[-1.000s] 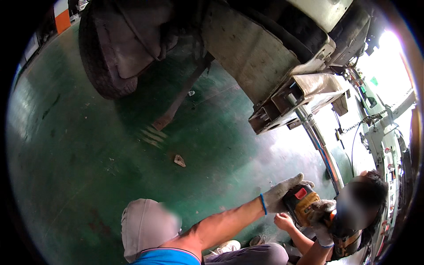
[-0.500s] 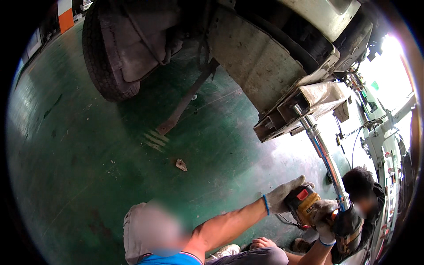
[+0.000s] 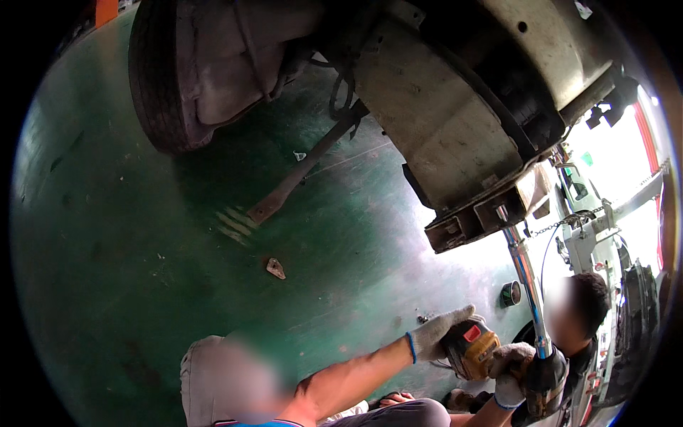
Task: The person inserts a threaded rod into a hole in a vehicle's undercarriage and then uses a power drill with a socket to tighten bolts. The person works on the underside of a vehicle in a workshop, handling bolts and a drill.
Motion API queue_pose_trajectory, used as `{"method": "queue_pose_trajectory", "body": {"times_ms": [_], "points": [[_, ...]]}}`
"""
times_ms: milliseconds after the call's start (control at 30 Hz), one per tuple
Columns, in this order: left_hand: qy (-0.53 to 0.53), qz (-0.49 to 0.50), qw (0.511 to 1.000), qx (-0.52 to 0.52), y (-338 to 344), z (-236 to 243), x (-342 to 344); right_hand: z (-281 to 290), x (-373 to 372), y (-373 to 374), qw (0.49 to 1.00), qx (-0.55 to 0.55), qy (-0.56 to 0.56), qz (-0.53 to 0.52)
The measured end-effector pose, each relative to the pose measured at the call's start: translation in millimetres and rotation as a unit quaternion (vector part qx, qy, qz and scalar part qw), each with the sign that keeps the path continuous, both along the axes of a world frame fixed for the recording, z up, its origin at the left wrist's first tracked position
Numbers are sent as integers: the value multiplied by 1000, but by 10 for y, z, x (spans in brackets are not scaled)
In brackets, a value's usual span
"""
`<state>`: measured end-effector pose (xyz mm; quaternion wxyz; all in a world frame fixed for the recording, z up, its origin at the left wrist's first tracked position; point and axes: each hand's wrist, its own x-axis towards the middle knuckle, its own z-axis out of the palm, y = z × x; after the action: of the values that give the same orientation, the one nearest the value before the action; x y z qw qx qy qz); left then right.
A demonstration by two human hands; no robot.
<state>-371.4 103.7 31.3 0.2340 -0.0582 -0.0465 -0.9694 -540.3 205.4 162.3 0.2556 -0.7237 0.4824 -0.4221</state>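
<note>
Both my hands wear pale knit gloves with blue cuffs, and both are closed on a yellow-and-black cordless impact wrench (image 3: 546, 384) at the lower right. My left hand (image 3: 432, 338) braces its battery end, which carries a red tab. My right hand (image 3: 508, 388) wraps the handle, just behind the black head. A long chrome extension bar (image 3: 525, 277) runs up from the wrench. Its far tip reaches into the open box-shaped end of a worn metal beam (image 3: 473, 222) on the raised vehicle. What the tip engages inside is hidden.
A tire (image 3: 153, 85) and a slanted metal bar (image 3: 306, 171) stand at the upper left. A small metal piece (image 3: 276, 268) lies on the green floor. Someone in a light cap (image 3: 203, 381) is at lower left, and a dark-haired person (image 3: 590, 306) crouches right, near a can (image 3: 511, 293).
My view has shifted, so the beam sits lower and further right. The wrench and both hands appear slightly further left, still gripping. More of the dark-haired person and the can now shows.
</note>
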Motion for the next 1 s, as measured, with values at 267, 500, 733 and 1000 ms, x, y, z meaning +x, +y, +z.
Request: {"method": "queue_pose_trajectory", "body": {"times_ms": [267, 500, 733, 1000], "points": [[36, -31, 999, 2, -2, 12, 22, 27, 331, -10, 983, -149, 107, -1], [13, -21, 999, 21, -44, -88, -99, -332, -189, 104, 963, -1, -200, -182], [17, -15, 1000, 1, -69, -94, -131, -401, -149, 124, 974, -40, -166, -149], [20, 2, 1000, 4, -58, -100, -105, -126, 102, 9, 998, 0, -66, 13]]}}
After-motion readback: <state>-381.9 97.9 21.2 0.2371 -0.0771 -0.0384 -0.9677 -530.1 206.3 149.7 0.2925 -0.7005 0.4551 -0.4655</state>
